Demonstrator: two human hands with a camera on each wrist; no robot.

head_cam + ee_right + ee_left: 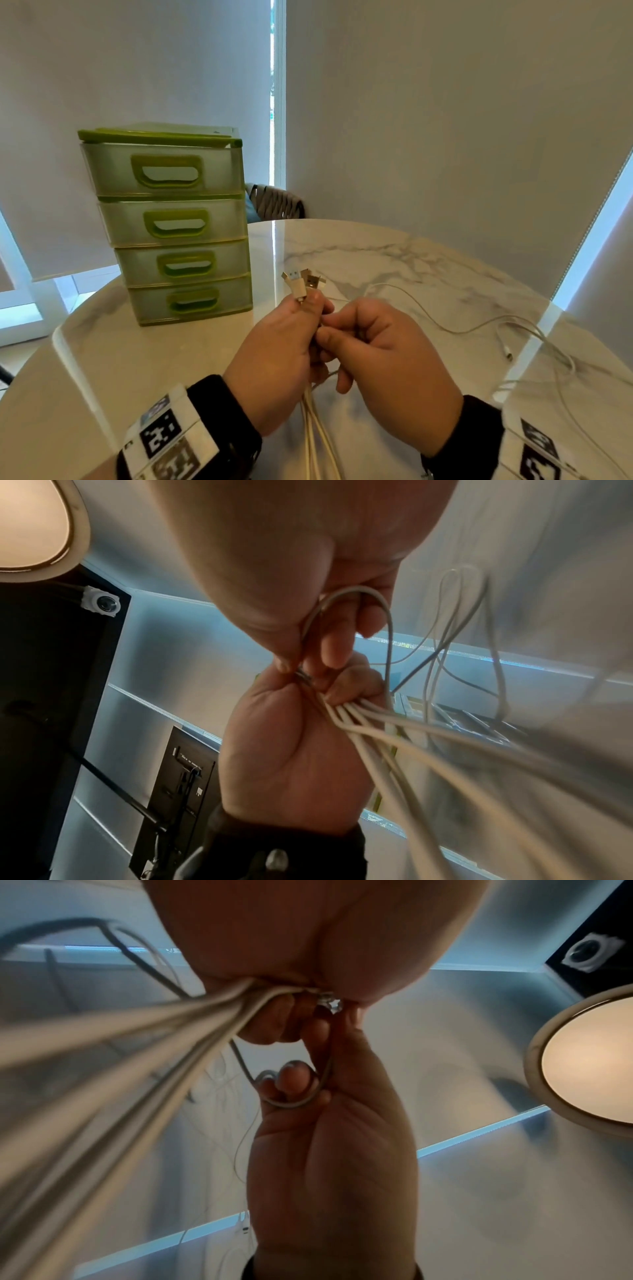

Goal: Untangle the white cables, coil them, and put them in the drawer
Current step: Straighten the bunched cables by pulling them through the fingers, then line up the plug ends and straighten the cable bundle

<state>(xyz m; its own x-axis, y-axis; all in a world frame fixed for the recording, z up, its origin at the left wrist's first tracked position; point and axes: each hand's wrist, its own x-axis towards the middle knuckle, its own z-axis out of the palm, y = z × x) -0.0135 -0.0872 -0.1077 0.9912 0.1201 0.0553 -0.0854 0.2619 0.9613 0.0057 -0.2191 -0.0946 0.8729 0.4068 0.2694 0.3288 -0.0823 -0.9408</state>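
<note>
The left hand [277,359] is closed in a fist around a bundle of white cables [317,431], with their USB plugs [303,281] sticking up above the thumb and the cords hanging down from the bottom of the fist toward the near edge of the bench [171,359]. The right hand [383,370] sits just beside it, touching it, fingers curled in and pinching one thin cable; in the right wrist view that cable [359,593] makes a small loop over the curled fingers [337,647], and its end meets the left fist at a small metal connector. The left wrist view shows the same loop [291,1102] hooked round the right hand's fingertips and the bundle running out from the left fist toward the camera. More slack white cable [496,325] lies loose on the marble bench to the right, well apart from the hands, with a small plug end near the bench edge. A green four-drawer unit [171,222] stands on the left part of the bench, all of its drawers pushed in. A woven chair back [277,202] shows behind the bench
</note>
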